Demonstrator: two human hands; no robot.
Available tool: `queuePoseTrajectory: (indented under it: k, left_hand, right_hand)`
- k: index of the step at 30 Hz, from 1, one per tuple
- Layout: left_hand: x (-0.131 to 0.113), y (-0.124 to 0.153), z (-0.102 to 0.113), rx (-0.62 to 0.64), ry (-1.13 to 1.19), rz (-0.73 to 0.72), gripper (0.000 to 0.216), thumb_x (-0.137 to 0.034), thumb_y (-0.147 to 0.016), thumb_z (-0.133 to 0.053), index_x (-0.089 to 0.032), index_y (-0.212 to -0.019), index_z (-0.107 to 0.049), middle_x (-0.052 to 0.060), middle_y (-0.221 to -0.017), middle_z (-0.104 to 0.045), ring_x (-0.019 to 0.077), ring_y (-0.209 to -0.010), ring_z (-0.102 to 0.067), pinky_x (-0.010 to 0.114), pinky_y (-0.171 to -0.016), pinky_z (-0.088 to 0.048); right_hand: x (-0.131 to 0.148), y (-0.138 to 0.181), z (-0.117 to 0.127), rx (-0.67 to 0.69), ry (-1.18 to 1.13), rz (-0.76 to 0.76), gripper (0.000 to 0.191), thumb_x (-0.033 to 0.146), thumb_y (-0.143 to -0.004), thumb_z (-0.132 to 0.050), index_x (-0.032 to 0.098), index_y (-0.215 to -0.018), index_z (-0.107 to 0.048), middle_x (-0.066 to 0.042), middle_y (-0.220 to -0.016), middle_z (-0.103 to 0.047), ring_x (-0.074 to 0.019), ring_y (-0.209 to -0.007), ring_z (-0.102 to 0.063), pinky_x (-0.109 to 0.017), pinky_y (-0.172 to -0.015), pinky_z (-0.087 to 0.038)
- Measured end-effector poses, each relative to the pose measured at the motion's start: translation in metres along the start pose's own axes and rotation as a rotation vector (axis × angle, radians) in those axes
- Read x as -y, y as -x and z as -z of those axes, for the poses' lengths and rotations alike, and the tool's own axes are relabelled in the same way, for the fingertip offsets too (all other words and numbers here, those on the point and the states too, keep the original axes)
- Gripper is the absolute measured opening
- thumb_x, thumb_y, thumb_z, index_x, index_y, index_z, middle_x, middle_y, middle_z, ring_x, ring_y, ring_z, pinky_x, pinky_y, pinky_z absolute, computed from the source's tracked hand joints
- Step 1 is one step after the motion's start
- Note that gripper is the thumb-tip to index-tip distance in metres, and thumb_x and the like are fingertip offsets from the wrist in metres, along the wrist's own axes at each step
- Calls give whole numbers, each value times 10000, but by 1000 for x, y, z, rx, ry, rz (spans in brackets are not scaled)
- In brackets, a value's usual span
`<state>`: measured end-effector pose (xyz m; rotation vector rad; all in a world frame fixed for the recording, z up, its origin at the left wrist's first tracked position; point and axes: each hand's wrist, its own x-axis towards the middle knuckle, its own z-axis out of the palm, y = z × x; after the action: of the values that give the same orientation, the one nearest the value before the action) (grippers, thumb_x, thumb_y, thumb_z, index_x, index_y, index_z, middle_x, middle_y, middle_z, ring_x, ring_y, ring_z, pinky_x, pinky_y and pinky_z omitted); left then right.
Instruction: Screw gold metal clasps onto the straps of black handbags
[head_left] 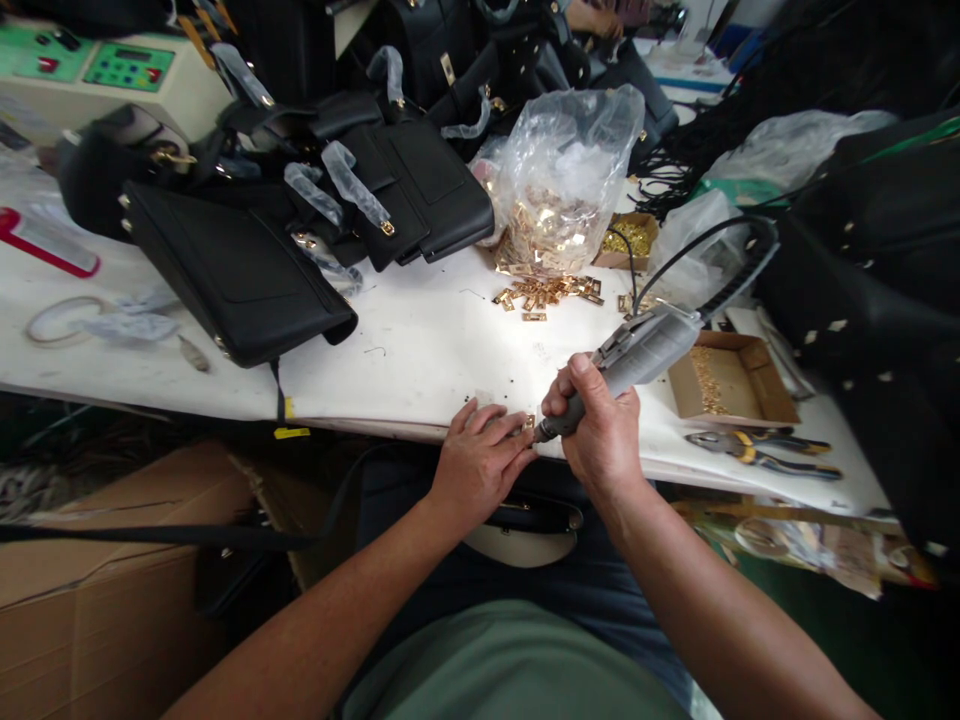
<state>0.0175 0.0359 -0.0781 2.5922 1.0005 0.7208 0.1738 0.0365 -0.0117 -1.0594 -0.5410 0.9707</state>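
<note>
My right hand is wrapped round a grey electric screwdriver, which slants down to the left. Its tip points at a small gold metal plate by the table's front edge; whether the tip touches it I cannot tell. My left hand lies flat with fingers stretched out, the fingertips beside the plate and the screwdriver tip. What lies beneath the left palm is hidden. Below both hands, on my lap, shows part of a bag with a black opening and a pale curved side.
Black handbags are piled at the left and back. A clear plastic bag of gold fittings stands behind loose gold plates. At the right are a cardboard tray of small screws and pliers. A cable loops off the screwdriver.
</note>
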Motion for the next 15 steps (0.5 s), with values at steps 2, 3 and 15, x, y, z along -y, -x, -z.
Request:
queuePoseTrajectory:
  k: [2, 3, 15]
  left_hand:
    - [0, 0, 0, -5, -1, -1, 239, -361, -1014, -592, -292, -1194, -733, -6, -1309, -718, 259, -1222, -585, 540, -1180, -355]
    - [0, 0, 0, -4, -3, -1, 238, -359, -1014, -593, -290, -1194, -733, -9, -1308, -718, 258, -1222, -583, 538, -1179, -356]
    - [0, -1, -1, -45, -6, -14, 214, -359, -990, -640, -290, -1165, -742, -3, -1281, -734, 263, -1187, -611, 543, -1140, -393]
  right_hand:
    - [0, 0, 0, -2, 5, -6, 352, 444, -816, -810, 206, -780, -554, 56, -574, -528, -98, -466, -486, -217, -436, -414]
    - [-1, 0, 1, -1, 4, -8, 352, 444, -816, -811, 205, -782, -555, 56, -576, -529, -97, -465, -486, -216, -434, -411]
    - [-4, 0, 2, 4, -35, -12, 342, 421, -828, -819, 197, -770, -567, 50, -574, -532, -95, -467, -477, -217, -431, -382]
